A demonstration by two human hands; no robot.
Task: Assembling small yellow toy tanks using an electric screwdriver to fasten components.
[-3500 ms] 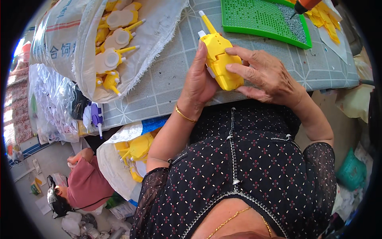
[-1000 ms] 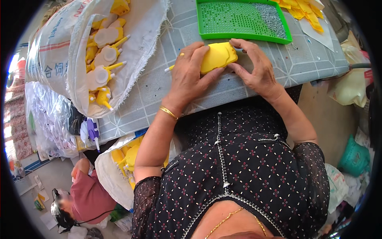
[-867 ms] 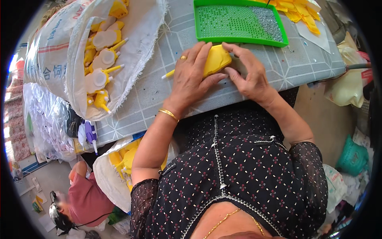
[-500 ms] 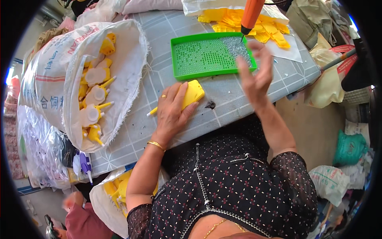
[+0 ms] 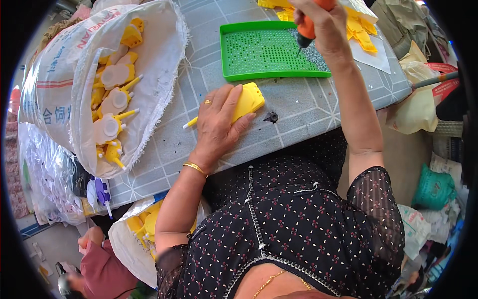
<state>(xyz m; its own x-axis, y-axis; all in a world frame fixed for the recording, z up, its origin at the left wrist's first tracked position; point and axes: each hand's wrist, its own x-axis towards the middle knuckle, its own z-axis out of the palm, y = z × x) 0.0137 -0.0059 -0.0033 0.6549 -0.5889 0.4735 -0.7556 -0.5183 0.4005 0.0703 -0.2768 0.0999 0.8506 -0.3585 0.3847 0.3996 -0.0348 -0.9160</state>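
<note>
My left hand (image 5: 219, 118) is closed over a yellow plastic part (image 5: 250, 101) lying on the table, with a thin white-tipped stem sticking out on its left side. My right hand (image 5: 326, 27) grips an orange electric screwdriver (image 5: 306, 31), its black nose and bit pointing down. That tip hangs over the right part of a green tray (image 5: 275, 75) full of small holes, where many small grey screws (image 5: 314, 57) are heaped. Beside the yellow part, close to my left thumb, lies a small black piece (image 5: 271, 117).
On the left, a white woven sack (image 5: 59, 84) lies open with several yellow-and-white plastic pieces (image 5: 115, 101) inside. Loose yellow parts (image 5: 361, 31) lie behind the tray. Another bag of yellow parts (image 5: 124, 239) stands below the table's near edge. A person in a dark pink top (image 5: 107, 269) is at lower left.
My right hand has risen from beside the tray and taken hold of the hanging screwdriver. The left hand still holds the yellow part. The whole view has shifted slightly.
</note>
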